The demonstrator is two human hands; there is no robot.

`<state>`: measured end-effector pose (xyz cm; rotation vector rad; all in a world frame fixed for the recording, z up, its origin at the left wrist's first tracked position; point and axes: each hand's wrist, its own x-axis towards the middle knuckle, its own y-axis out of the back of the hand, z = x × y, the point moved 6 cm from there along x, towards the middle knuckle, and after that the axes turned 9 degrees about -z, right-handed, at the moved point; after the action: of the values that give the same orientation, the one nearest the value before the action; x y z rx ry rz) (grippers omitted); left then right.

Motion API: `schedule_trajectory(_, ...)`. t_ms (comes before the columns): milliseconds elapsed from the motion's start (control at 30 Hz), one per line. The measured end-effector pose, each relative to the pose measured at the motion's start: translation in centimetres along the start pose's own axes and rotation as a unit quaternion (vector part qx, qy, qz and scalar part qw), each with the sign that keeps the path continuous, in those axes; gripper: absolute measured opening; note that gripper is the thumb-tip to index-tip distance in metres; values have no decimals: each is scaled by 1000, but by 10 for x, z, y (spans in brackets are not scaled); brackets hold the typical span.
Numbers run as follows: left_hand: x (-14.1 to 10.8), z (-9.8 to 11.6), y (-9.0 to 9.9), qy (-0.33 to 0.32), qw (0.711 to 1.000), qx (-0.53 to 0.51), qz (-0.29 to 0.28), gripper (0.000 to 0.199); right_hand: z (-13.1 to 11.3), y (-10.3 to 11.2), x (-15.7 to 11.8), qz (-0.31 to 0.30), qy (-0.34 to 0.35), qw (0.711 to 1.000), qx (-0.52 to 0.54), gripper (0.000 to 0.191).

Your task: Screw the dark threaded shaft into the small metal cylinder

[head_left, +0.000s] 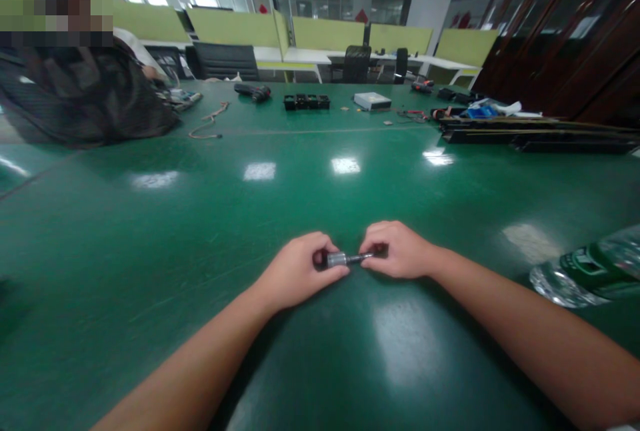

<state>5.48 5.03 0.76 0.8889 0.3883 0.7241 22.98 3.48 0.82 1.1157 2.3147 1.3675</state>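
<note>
Over the green table (200, 204), a slim metal piece (337, 259) lies at 6 o'clock of the view. The left hand (295, 271) pinches its thick end from 9 o'clock, the right hand (403, 251) its thin end from 3; turning it likely calls for aligned pinches.

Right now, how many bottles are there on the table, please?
1. The clear bottle with a green label is on the green table, beyond the right forearm, cut by the picture's right edge. Another could hide behind the bulky dark item.
</note>
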Motion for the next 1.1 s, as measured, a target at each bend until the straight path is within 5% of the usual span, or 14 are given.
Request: schedule_trajectory(1100, -1, 1, -1, -8, 1000, -8, -4, 25, 9, 7, -6, -6, -9, 1000, 15, 4)
